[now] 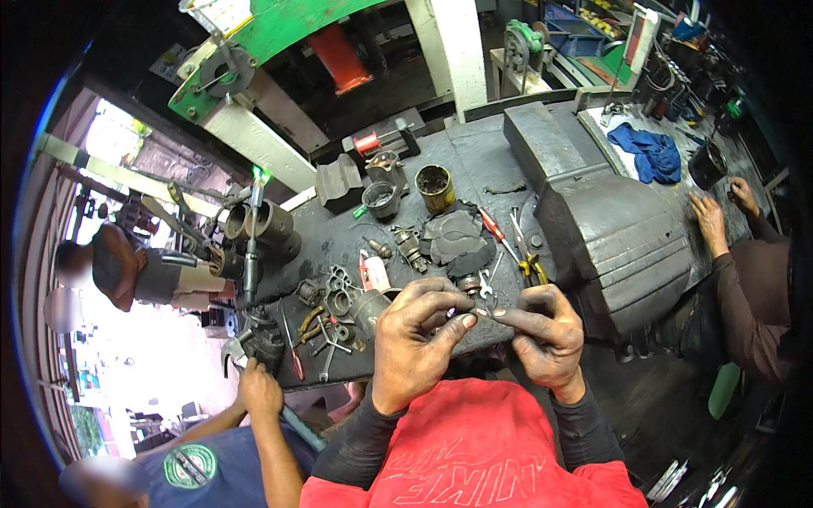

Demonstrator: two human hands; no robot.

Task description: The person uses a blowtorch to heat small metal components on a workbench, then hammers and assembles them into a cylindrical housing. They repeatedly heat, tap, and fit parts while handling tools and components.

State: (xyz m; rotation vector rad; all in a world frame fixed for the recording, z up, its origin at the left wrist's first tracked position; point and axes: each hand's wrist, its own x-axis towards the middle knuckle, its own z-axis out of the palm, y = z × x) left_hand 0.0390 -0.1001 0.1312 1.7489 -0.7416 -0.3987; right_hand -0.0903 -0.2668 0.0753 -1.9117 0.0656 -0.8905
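Over the front edge of the dark workbench, my left hand (422, 337) and my right hand (547, 339) face each other with their fingertips nearly meeting. Both are blackened and pinched closed around small, thin bits near the fingertips, which are too small to name. Just beyond them lie an open-end wrench (486, 286) and a round metal part (465, 284). A pair of yellow-handled pliers (535, 269) rests past my right hand, alongside a red-handled screwdriver (491, 223). Left of my left hand sits a grey cylindrical motor housing (369, 311).
A large dark metal casing (622, 245) stands at right; a blue cloth (645, 154) lies behind it. A yellowish can (435, 188) stands mid-bench. Another person's hand (259, 388) is near a hammer (234, 350) at left; a co-worker's hand (710, 222) rests at far right.
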